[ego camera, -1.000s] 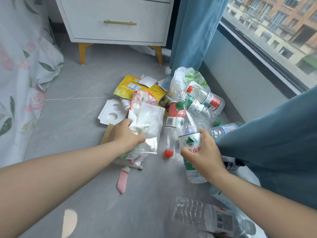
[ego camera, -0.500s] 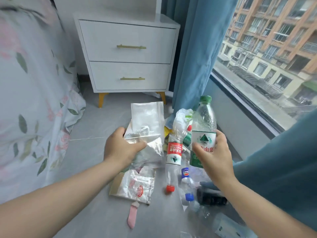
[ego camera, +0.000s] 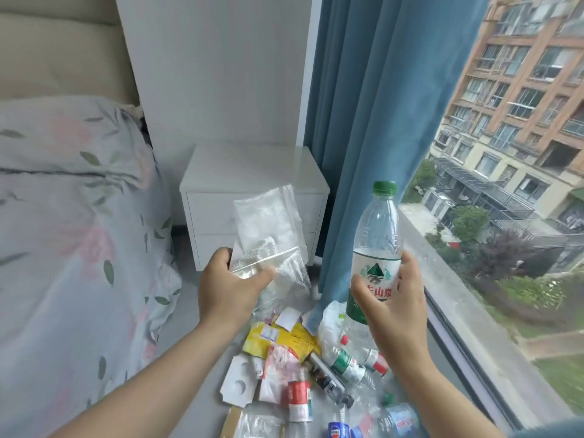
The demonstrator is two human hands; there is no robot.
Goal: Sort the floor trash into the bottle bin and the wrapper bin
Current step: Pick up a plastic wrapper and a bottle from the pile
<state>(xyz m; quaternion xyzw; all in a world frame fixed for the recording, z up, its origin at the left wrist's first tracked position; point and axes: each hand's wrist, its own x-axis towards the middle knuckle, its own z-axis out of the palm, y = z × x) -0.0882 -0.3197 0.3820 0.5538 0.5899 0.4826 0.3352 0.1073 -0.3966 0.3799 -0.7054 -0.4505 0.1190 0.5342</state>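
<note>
My left hand grips a clear plastic wrapper bag, held up in front of the white nightstand. My right hand holds an empty clear water bottle with a green cap and a green and white label, upright, at chest height. Below both hands the trash pile lies on the grey floor: a yellow wrapper, a white cardboard insert, a pinkish wrapper, a red-labelled bottle and several more plastic bottles. No bin is in view.
A bed with a floral cover fills the left side. The white nightstand stands ahead, a blue curtain hangs beside it, and a large window with a sill runs along the right.
Both hands have lifted their items off the pile, the wrapper bag and the bottle rising together. The view has tilted up, so the pile now lies lower in the frame.
</note>
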